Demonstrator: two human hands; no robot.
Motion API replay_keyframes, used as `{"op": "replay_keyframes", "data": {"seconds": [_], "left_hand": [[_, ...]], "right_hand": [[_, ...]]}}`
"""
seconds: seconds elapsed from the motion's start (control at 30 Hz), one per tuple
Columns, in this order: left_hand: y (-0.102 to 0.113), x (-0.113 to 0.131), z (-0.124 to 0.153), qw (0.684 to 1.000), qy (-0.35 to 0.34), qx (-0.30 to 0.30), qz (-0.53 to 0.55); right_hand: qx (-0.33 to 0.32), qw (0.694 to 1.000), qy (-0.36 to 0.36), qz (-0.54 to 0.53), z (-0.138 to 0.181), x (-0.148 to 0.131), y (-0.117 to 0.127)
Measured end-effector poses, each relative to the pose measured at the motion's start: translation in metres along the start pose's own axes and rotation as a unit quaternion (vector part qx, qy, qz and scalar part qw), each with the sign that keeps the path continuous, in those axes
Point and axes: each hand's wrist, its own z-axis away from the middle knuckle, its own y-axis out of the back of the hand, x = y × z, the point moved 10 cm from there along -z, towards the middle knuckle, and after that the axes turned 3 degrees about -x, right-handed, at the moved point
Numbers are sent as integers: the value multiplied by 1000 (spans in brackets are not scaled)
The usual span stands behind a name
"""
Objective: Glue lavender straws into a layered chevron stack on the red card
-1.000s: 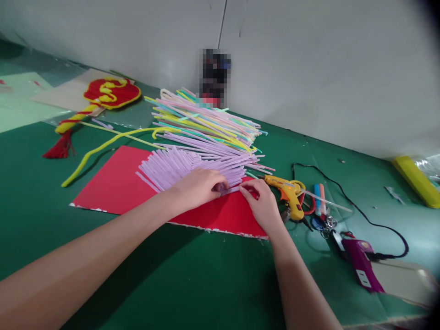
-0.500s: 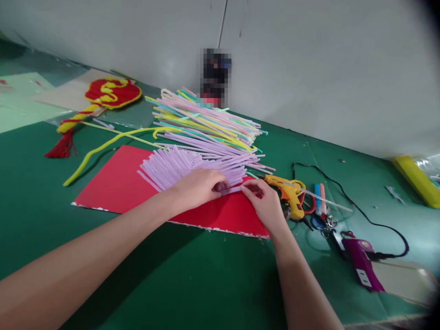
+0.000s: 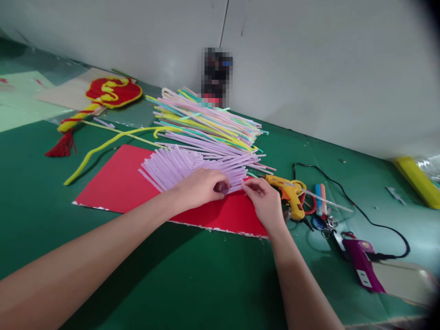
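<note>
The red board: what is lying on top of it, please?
On the red board lie lilac strips in slanting rows. The left hand and forearm cover part of it; what lies directly beneath them cannot be seen.

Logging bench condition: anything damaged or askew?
Yes, the near edge of the red board is ragged, with white showing along it. Also, one yellow stem strays leftward, bent, from the multicoloured pile, where most stems lie roughly parallel.

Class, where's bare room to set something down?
Bare table: between the arms, nearer than the red board; also left of the board, below the red tassel. Crowded: behind the board, with coloured sticks; right, around the glue gun.
</note>
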Motion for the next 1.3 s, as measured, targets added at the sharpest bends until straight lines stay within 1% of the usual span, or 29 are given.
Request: {"op": "replay_keyframes", "data": {"seconds": [0.2, 0.27, 0.47, 0.6, 0.7, 0.8, 1.03, 1.13, 1.3], "left_hand": [[0, -3, -3, 1000, 1, 7, 11], [-1, -4, -3, 1000, 2, 10, 14], [-3, -7, -2, 1000, 2, 12, 19], [-2, -7, -3, 1000, 4, 13, 17], [-1, -5, -3, 1000, 5, 9, 9], [-1, 1, -2, 1000, 5, 1, -19], [-5, 20, 4, 990, -7, 8, -137], [-6, 20, 4, 988, -9, 7, -152], [-6, 19, 4, 989, -17, 17, -146]], "right_hand": [[8, 994, -50, -93, -1, 9, -3], [8, 992, -60, -107, -1, 11, -4], [-5, 994, -82, -78, 1, 13, -8], [-26, 995, -73, -57, 2, 12, -11], [-29, 996, -68, -55, 2, 11, -11], [-25, 995, -74, -57, 2, 11, -10], [-18, 994, -76, -71, 1, 11, -10], [-10, 994, -75, -77, 1, 12, -8], [0, 995, -72, -70, 1, 14, -4]]}}
